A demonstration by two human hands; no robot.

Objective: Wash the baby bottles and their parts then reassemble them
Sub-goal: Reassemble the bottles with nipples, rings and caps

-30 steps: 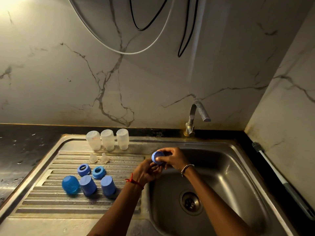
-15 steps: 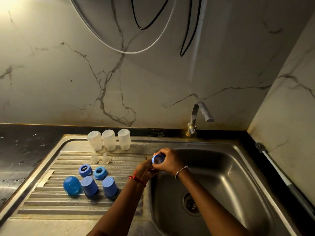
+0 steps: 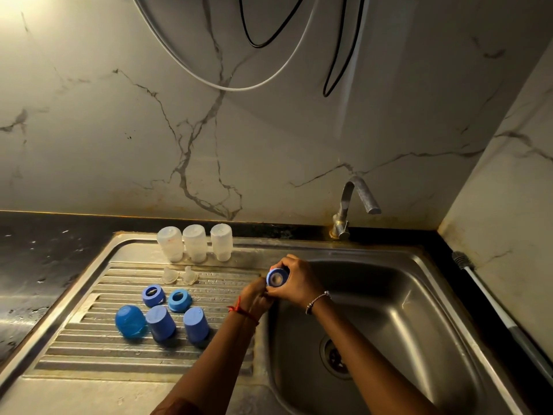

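Steel sink (image 3: 419, 295), lower right of the frame, basin bare, drain (image 3: 336, 356) at its bottom; tap (image 3: 356, 202) at the back rim.

Right hand (image 3: 299, 283), centre of frame, over the basin's left edge: grip clamped around a blue collar ring (image 3: 277, 277), its open end facing up toward the viewer. Left hand (image 3: 254, 298), just beside and below: fingertips touching the ring's underside; whether that grip is closed on anything cannot be told.

Ribbed draining board (image 3: 89, 348), lower left. On it, back row: three clear bottles (image 3: 194, 242) standing upside down, side by side. Next row: two clear teats (image 3: 179, 275). Next: two blue collar rings (image 3: 166, 296). Front row: three blue caps (image 3: 161, 323), mouths down.

Dark counter (image 3: 36, 259), far left. Long-handled brush (image 3: 493, 304), right edge, against the wall.
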